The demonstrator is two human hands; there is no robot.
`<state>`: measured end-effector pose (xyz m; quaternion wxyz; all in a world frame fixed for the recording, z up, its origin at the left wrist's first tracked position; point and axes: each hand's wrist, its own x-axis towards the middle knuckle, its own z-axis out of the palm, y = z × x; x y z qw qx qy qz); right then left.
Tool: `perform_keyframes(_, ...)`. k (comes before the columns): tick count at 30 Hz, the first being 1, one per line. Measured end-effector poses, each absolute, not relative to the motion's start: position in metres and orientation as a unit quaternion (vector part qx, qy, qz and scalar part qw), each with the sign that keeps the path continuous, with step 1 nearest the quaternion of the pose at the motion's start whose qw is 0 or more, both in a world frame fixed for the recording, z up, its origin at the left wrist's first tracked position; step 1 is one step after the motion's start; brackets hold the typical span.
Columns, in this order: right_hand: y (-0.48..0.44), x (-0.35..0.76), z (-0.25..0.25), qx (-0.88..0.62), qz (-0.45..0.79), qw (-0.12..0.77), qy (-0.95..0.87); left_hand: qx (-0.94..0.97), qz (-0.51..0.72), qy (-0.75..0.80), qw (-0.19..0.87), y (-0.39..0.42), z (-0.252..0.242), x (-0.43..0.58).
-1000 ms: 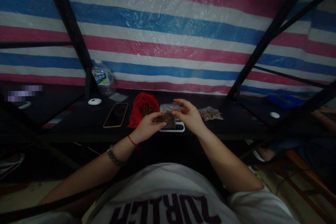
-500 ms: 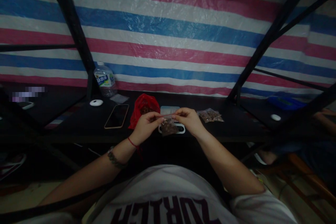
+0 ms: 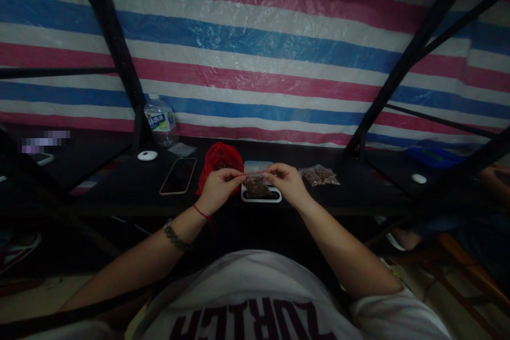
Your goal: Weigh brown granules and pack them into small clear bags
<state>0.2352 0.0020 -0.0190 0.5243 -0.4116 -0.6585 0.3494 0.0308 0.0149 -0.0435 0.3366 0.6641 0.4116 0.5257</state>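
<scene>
A small clear zip bag (image 3: 257, 186) filled with brown bits hangs between both hands. My left hand (image 3: 218, 188) pinches the left end of its top strip and my right hand (image 3: 286, 183) pinches the right end. The bag is just above a small white scale (image 3: 261, 196) on the black table (image 3: 131, 191). Behind my left hand lies an open red plastic bag (image 3: 219, 159) holding more brown bits. To the right of my right hand lie filled clear bags (image 3: 319, 175).
A phone (image 3: 178, 176) lies face up left of the red bag. A white round object (image 3: 147, 155), a water bottle (image 3: 160, 121) and a flat clear bag (image 3: 181, 149) sit at the back left. Black frame posts (image 3: 115, 58) cross a striped tarp. Another white object (image 3: 418, 178) is at right.
A second ago my hands held the bag flat over the scale. Now both hands pinch its top strip at either end, and the bag hangs down between them.
</scene>
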Motion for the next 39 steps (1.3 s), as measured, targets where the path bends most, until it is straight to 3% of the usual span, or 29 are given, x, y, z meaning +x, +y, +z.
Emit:
perform_keyframes(13,0.0,0.231,-0.025,-0.392,0.377,0.526,-0.654,0.679,0.516,0.391,0.346,0.009,-0.043,0.035)
perform_keyframes(30,-0.002,0.228,-0.034,-0.378,0.308,0.497,-0.718,0.708,0.499,0.375,0.331,0.007,-0.045,0.035)
perform_keyframes(39,-0.009,0.224,-0.029,-0.372,0.294,0.493,-0.729,0.74,0.487,0.38,0.265,0.001,-0.04,0.037)
